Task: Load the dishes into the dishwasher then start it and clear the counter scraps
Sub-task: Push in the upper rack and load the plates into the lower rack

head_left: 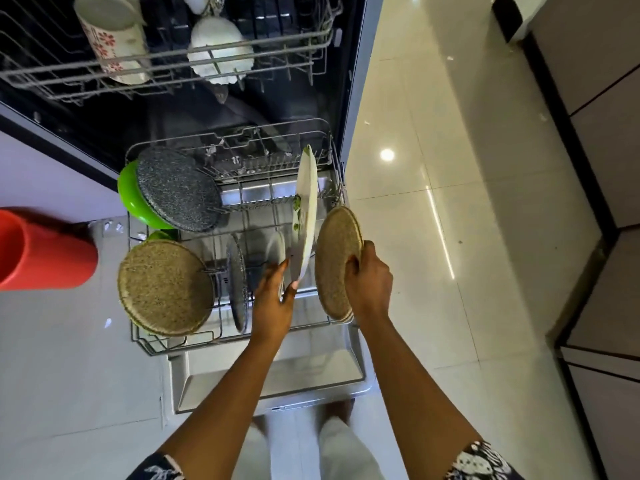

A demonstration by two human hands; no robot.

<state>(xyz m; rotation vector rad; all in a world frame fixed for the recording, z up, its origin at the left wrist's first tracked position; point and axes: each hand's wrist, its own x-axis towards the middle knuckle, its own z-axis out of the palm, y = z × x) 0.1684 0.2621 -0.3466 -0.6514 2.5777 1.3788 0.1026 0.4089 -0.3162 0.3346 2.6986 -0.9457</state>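
The person stands over the open dishwasher door point(270, 379) with the lower rack point(138, 341) pulled out. The left grip point(273, 292) pinches the near rim of a white plate point(308, 202) between thumb and fingertips. The plate is on edge over the right half of the rack, and I cannot tell whether its far edge is already between the tines. The green marks on its face could be pattern or scraps.

The right grip point(370, 275) is curled round the rim of a tan speckled plate point(334, 265), held upright just beside the white one at the rack's right edge. There may be more than one plate in that hold, since layered edges show at the bottom.

Already racked are another tan plate point(162, 289), a grey speckled plate point(176, 192) leaning on a green bowl point(131, 199), and a thin grey plate point(237, 282) standing on edge. A floral mug point(114, 46) and a white bowl point(218, 50) sit in the upper rack point(41, 74).

Both plates look stiff, glazed and breakable, and heavy enough that a rim pinch with one hand seems a little risky. I would take hold at the rim with the thumb across the face, let the lower edge find a slot, and keep the two plates from knocking together.
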